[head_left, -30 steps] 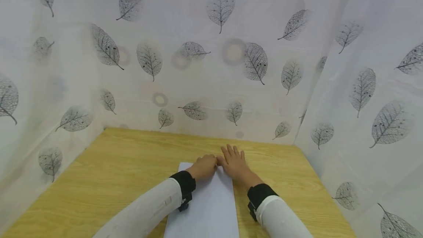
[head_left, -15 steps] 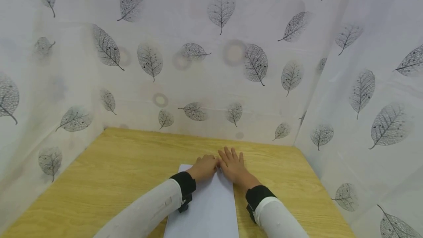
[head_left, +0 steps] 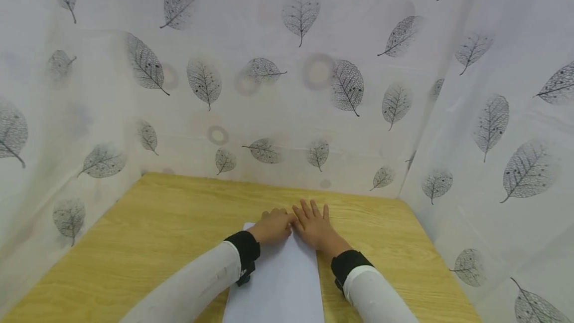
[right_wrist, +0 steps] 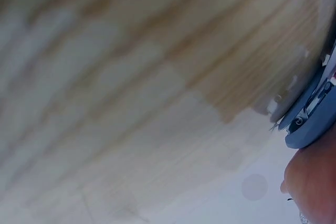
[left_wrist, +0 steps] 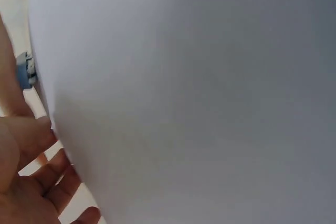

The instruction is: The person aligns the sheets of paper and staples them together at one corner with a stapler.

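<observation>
My two hands meet at the far end of a plain white rectangular sheet of paper (head_left: pixel 278 283), low in the centre of the head view, on the pale wooden bench (head_left: pixel 148 223). My left hand (head_left: pixel 270 227) has its fingers curled down over the top edge of the sheet; they seem to pinch or press that edge, though I cannot see the fingertips clearly. My right hand (head_left: pixel 314 226) lies flat, fingers straight and spread, palm pressing the paper's upper right corner and the bench beyond it. The two hands touch each other at the thumb side.

Compared with a second ago, both hands have crept slightly toward the left of the frame and my sleeves with them; the sheet itself has not shifted. I read that as a slow press along the top edge, not a lift.

The left wrist view is filled by the white paper (left_wrist: pixel 199 98), with fingers at its lower left. White cloth printed with grey leaves (head_left: pixel 296 64) hangs around the bench.
</observation>
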Action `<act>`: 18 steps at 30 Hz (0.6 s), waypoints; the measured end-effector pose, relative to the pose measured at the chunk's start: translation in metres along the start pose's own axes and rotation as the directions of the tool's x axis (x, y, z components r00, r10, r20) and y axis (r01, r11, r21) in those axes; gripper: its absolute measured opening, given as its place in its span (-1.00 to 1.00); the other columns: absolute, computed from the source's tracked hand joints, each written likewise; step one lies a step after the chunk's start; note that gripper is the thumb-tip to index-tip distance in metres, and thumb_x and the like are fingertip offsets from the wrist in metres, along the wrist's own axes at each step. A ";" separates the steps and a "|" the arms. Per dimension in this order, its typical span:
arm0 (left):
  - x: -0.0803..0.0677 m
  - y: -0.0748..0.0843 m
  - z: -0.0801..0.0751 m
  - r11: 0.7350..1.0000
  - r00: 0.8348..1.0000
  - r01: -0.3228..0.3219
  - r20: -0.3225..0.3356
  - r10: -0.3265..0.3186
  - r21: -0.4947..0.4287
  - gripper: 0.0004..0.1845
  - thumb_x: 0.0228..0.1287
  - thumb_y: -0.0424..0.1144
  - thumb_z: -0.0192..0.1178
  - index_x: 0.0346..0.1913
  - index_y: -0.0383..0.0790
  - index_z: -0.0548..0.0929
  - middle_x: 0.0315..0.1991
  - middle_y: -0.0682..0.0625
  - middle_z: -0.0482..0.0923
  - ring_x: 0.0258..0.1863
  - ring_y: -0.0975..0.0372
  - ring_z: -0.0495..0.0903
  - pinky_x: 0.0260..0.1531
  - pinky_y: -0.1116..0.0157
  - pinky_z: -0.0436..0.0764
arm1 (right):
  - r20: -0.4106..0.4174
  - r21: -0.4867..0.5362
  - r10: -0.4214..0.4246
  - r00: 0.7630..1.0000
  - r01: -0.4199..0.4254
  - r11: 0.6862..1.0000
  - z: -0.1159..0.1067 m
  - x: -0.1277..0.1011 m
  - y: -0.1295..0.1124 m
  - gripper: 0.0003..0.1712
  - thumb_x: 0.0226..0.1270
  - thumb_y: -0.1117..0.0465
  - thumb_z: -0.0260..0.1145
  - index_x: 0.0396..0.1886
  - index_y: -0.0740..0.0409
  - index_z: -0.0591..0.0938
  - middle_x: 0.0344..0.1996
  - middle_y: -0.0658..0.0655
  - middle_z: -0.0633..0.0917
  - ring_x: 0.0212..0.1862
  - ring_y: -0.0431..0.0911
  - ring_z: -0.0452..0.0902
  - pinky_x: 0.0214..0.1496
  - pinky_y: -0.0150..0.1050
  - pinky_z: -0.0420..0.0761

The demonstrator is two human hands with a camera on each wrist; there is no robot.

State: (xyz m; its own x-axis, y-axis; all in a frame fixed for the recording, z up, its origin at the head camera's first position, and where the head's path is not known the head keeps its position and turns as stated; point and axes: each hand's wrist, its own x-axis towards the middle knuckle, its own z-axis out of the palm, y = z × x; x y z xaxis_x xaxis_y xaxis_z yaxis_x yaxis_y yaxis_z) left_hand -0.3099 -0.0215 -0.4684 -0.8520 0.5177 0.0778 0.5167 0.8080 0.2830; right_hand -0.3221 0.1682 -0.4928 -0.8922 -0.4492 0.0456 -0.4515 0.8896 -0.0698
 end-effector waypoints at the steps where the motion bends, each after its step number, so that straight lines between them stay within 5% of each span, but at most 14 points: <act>1: -0.003 -0.003 -0.003 1.000 1.000 0.006 0.011 -0.006 0.000 -0.74 0.36 -0.23 0.25 0.07 -0.06 0.72 -0.03 -0.10 0.63 0.05 -0.05 0.58 0.00 -0.15 0.52 | -0.005 0.005 -0.001 1.000 0.001 1.000 -0.001 0.000 -0.001 -0.30 0.68 -0.18 -0.21 0.66 -0.04 0.12 0.65 0.21 0.04 0.64 0.28 -0.18 0.50 0.48 -0.29; 10: -0.034 -0.044 -0.024 0.993 0.994 0.093 0.056 -0.089 -0.068 -0.70 0.41 -0.14 0.24 0.14 -0.09 0.69 0.09 -0.11 0.61 0.16 -0.06 0.53 0.11 -0.19 0.46 | -0.029 -0.055 0.004 1.000 -0.006 0.998 0.000 0.000 -0.001 -0.19 0.61 -0.32 -0.12 0.65 0.00 0.15 0.64 0.28 0.04 0.63 0.34 -0.16 0.48 0.50 -0.33; 18: -0.061 -0.067 -0.024 0.983 0.987 0.151 0.068 -0.144 -0.104 -0.67 0.39 -0.11 0.29 0.15 -0.06 0.69 0.15 -0.10 0.60 0.21 -0.05 0.52 0.21 -0.21 0.41 | -0.052 -0.036 0.011 0.999 -0.013 0.999 0.008 0.001 -0.002 -0.09 0.50 -0.45 -0.10 0.66 -0.10 0.13 0.65 0.26 0.01 0.63 0.33 -0.21 0.47 0.50 -0.41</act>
State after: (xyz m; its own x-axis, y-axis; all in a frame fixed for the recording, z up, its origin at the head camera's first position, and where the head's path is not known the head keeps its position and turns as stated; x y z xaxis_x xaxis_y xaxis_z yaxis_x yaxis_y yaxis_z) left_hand -0.2948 -0.1142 -0.4690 -0.9099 0.4138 -0.0290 0.3710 0.8431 0.3894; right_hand -0.3224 0.1647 -0.5007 -0.8955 -0.4344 0.0962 -0.4392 0.8977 -0.0350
